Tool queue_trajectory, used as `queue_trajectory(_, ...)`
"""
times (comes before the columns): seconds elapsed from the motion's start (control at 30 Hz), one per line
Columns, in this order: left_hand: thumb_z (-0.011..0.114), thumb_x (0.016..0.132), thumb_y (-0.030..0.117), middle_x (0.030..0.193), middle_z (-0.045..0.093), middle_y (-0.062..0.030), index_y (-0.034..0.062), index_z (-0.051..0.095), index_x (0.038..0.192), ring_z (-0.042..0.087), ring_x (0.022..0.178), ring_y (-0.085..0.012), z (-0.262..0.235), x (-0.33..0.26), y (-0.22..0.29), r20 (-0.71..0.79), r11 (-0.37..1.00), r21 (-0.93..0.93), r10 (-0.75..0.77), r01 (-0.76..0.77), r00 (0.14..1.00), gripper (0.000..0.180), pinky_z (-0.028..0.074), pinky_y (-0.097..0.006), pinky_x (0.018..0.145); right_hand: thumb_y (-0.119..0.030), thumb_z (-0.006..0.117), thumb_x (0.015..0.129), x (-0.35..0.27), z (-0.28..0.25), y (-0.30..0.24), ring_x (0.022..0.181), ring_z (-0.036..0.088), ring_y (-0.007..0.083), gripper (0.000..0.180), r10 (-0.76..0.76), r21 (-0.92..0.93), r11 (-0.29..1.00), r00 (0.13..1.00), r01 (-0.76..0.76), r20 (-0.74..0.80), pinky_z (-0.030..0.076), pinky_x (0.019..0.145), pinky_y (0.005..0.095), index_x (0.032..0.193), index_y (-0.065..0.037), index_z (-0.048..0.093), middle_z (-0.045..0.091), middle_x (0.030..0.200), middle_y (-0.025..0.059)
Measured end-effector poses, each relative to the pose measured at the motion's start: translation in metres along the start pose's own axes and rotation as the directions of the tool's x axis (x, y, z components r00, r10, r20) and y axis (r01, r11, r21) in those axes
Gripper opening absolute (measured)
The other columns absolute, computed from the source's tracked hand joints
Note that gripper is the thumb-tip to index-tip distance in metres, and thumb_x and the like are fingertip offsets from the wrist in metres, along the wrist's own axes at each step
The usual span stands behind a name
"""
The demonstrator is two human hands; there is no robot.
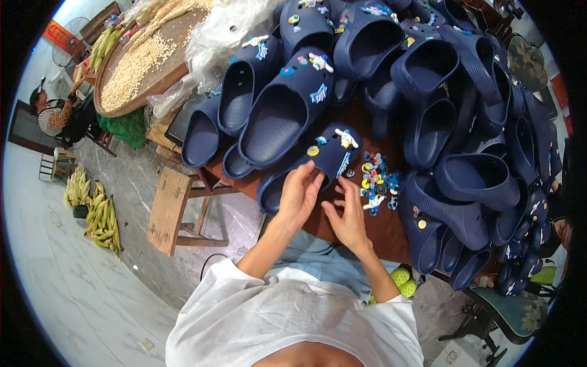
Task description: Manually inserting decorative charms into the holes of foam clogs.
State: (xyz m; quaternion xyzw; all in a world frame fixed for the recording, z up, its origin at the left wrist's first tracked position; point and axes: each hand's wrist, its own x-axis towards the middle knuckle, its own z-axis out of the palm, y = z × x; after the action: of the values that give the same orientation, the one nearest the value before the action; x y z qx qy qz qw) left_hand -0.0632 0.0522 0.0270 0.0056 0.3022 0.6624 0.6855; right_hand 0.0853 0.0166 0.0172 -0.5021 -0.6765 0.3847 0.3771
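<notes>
A navy clog (328, 151) lies near the table's front edge, with a white figure charm, a round yellow charm and a blue-and-white charm on its upper. My left hand (301, 191) is closed on it at the foot opening, some fingers hidden inside. Just right of the clog is my right hand (347, 217), thumb and fingers apart, nothing visible between them. A small round charm (350, 173) lies by its fingertips. To the right of that hand spreads a pile of colourful shoe charms (377, 180) on the brown tabletop (382, 235).
Decorated navy clogs (275, 122) stand behind; a tall heap of clogs (449, 177) rises at right. Clear plastic bags (229, 43) lie at the back left, beside a round tray (107, 107) of pale kernels. A wooden stool (166, 211) stands left. Another person (64, 119) sits far left.
</notes>
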Motion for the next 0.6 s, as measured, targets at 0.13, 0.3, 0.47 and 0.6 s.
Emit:
queue_trajectory(0.13,0.058,0.094,0.005,0.129,0.055,-0.0187,-0.0091,0.043,0.133,0.056,0.120,-0.0239,-0.002,-0.010,0.004,0.025,0.995,0.070,0.072,-0.073,0.997,0.044,0.043,-0.039,0.108,-0.013,0.074,0.085,0.006,0.022,0.003,0.111,0.059,0.0324,0.076,0.119,0.110,0.988,0.991,-0.112,-0.057,0.055,0.084,0.0377,0.144,0.002,0.028,0.048,0.128,0.0237)
queue_trajectory(0.3,0.058,0.095,0.009,0.142,0.047,-0.0226,-0.0075,0.034,0.144,0.052,0.128,-0.0290,-0.015,-0.041,0.018,0.089,0.896,0.433,0.068,-0.100,0.994,0.057,0.043,-0.039,0.108,-0.017,0.072,0.090,0.011,0.033,0.018,0.096,0.065,0.0239,0.072,0.265,0.215,0.940,0.964,-0.265,0.031,0.057,0.076,0.0317,0.140,0.005,0.024,0.052,0.122,0.0223)
queue_trajectory(0.47,0.056,0.096,0.009,0.136,0.056,-0.0156,-0.0029,0.046,0.140,0.058,0.119,-0.0202,-0.045,-0.053,0.027,0.167,0.719,0.675,0.074,-0.169,0.983,0.046,0.048,-0.032,0.099,-0.031,0.074,0.088,0.023,0.047,0.033,0.087,0.069,0.0298,0.087,0.299,0.230,0.928,0.954,-0.292,0.009,0.055,0.075,0.0375,0.141,0.009,0.018,0.057,0.114,0.0277)
queue_trajectory(0.6,0.059,0.092,0.003,0.124,0.063,-0.0125,-0.0025,0.057,0.127,0.061,0.112,-0.0195,-0.034,-0.071,0.037,0.251,0.504,0.814,0.143,-0.289,0.957,0.036,0.049,-0.032,0.095,-0.039,0.077,0.085,0.030,0.043,0.019,0.084,0.070,0.0291,0.102,0.390,0.214,0.898,0.921,-0.385,0.019,0.054,0.077,0.0367,0.142,0.012,0.010,0.060,0.112,0.0292)
